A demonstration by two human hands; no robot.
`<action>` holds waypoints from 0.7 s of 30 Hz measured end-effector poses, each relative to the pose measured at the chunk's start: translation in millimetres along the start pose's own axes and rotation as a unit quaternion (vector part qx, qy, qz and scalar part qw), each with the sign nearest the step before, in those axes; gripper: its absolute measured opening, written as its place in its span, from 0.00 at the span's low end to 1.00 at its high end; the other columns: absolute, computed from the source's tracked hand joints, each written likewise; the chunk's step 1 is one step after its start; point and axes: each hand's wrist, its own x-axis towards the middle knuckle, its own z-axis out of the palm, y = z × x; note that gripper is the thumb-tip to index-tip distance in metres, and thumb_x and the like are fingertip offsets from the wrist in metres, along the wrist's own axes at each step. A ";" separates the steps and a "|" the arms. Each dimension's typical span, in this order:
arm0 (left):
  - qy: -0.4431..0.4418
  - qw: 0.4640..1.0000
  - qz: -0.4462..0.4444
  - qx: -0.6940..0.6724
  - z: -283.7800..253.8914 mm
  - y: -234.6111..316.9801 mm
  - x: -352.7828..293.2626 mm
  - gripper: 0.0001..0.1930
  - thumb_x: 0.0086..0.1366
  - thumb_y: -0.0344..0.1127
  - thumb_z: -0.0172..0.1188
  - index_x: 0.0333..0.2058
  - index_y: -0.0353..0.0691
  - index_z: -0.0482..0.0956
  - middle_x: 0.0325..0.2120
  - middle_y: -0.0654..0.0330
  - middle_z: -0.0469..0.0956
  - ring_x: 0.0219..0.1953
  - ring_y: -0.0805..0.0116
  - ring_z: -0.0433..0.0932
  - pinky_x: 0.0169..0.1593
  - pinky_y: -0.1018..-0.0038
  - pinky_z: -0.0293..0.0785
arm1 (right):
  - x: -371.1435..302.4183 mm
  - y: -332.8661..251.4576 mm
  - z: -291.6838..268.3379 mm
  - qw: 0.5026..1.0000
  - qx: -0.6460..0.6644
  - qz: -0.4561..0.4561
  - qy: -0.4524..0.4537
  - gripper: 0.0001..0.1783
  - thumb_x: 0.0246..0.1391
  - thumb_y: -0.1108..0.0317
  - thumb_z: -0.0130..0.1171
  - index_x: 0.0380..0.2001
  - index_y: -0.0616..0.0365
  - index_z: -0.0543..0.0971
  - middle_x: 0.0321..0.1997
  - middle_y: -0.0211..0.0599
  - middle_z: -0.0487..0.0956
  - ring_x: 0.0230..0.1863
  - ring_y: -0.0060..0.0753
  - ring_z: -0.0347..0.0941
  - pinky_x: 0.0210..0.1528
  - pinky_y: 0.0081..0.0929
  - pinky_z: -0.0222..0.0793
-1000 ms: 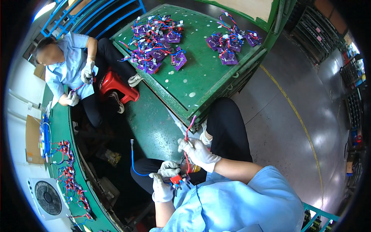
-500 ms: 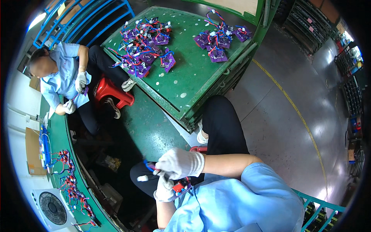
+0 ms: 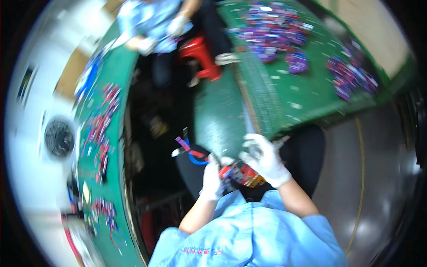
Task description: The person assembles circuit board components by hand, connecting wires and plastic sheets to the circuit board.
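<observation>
Right now, the wired assembly (image 3: 227,172) sits low in front of the person's body, between the two gloved hands and directly against the inner side of the left one. The left hand (image 3: 212,181) is closed around its near end, while a blue wire (image 3: 195,159), a red-and-purple lead (image 3: 183,144) and a white connector (image 3: 176,152) stick out beyond the fingers, up and to the left. The right hand (image 3: 267,163) is just to the right of the assembly, its fingers parted and curved around nothing; blur hides whether it touches the part. Farther out, more wired pieces lie in a large cluster (image 3: 267,29) and a smaller one (image 3: 349,76) on the green table (image 3: 284,95) ahead, and a co-worker (image 3: 149,22) sits at upper left by a red stool (image 3: 200,55).
</observation>
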 end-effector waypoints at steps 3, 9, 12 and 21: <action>0.123 0.978 0.056 0.158 -13.8 3.8 -8.8 0.30 0.69 0.57 0.32 0.27 0.38 0.75 0.22 0.60 0.76 0.24 0.70 0.75 0.30 0.72 0.73 | -26.7 8.3 34.2 0.987 0.011 -0.145 -0.062 0.41 0.41 0.58 0.70 0.53 0.67 0.62 0.49 0.46 0.69 0.49 0.36 0.69 0.47 0.29 0.69; 0.183 0.978 0.061 0.083 -2.2 -25.1 1.8 0.31 0.69 0.54 0.35 0.24 0.35 0.77 0.21 0.58 0.77 0.25 0.70 0.75 0.33 0.71 0.72 | -50.8 12.3 54.6 0.990 -0.007 -0.143 -0.015 0.53 0.43 0.35 0.58 0.58 0.69 0.53 0.57 0.50 0.60 0.56 0.44 0.61 0.57 0.39 0.59; 0.157 0.959 0.197 0.127 0.9 -44.2 10.7 0.30 0.69 0.54 0.34 0.27 0.34 0.76 0.20 0.55 0.76 0.25 0.63 0.75 0.35 0.68 0.70 | -41.8 40.4 49.9 0.975 -0.107 -0.197 0.018 0.53 0.45 0.37 0.58 0.61 0.67 0.51 0.60 0.52 0.59 0.58 0.46 0.61 0.57 0.40 0.60; 0.112 0.972 0.197 0.059 -11.1 -15.3 -11.3 0.21 0.63 0.53 0.51 0.33 0.37 0.72 0.26 0.62 0.73 0.30 0.74 0.71 0.36 0.77 0.68 | -22.3 16.3 24.9 0.985 0.084 0.055 -0.144 0.33 0.54 0.53 0.53 0.57 0.64 0.60 0.53 0.48 0.68 0.53 0.42 0.66 0.56 0.36 0.62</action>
